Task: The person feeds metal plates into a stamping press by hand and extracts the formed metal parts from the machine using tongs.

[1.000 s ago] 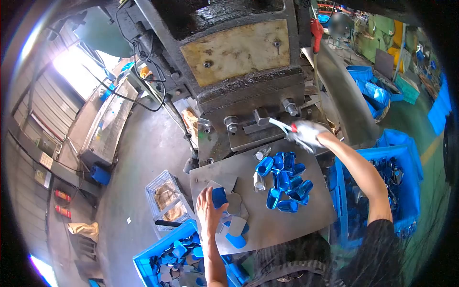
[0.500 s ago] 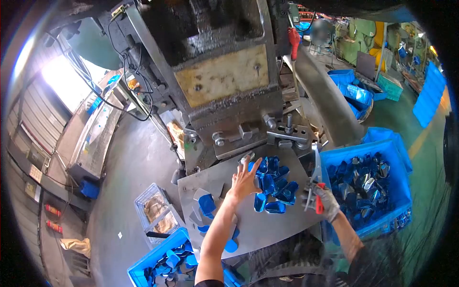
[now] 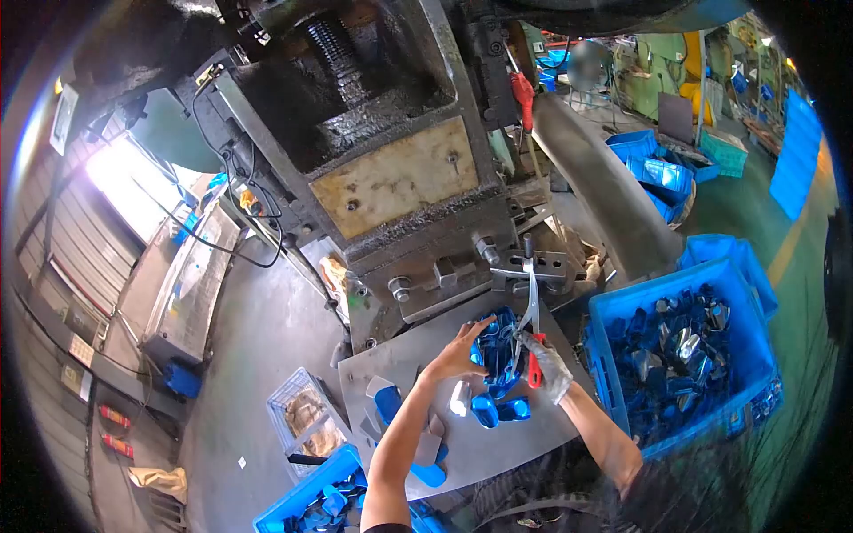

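On the metal plate (image 3: 506, 449) below the press lies a cluster of shiny blue cup-shaped metal parts (image 3: 500, 348). My bare left hand (image 3: 458, 354) is at the cluster's left side, thumb and fingers apart and touching the parts. Gloved, my right hand (image 3: 551, 371) is closed around a red-handled metal tool (image 3: 534, 306) with long jaws, resembling tongs; its exact kind is unclear. The tool's metal end points up and away, beside the cluster. Just below my left hand lies a silver part (image 3: 460, 398). Two more blue parts (image 3: 499, 410) lie at the cluster's near edge.
The press ram (image 3: 395, 178) rises directly beyond the plate. Flat blue and grey blanks (image 3: 429, 474) lie on the plate's left. A blue bin of formed parts (image 3: 593, 355) stands right, another blue bin (image 3: 267, 520) lower left. A crate (image 3: 289, 431) sits left.
My right hand has brought the tool leftward to the cluster. My left hand has moved slightly down, and the cluster is more tightly gathered. A silver part now shows below my left hand.
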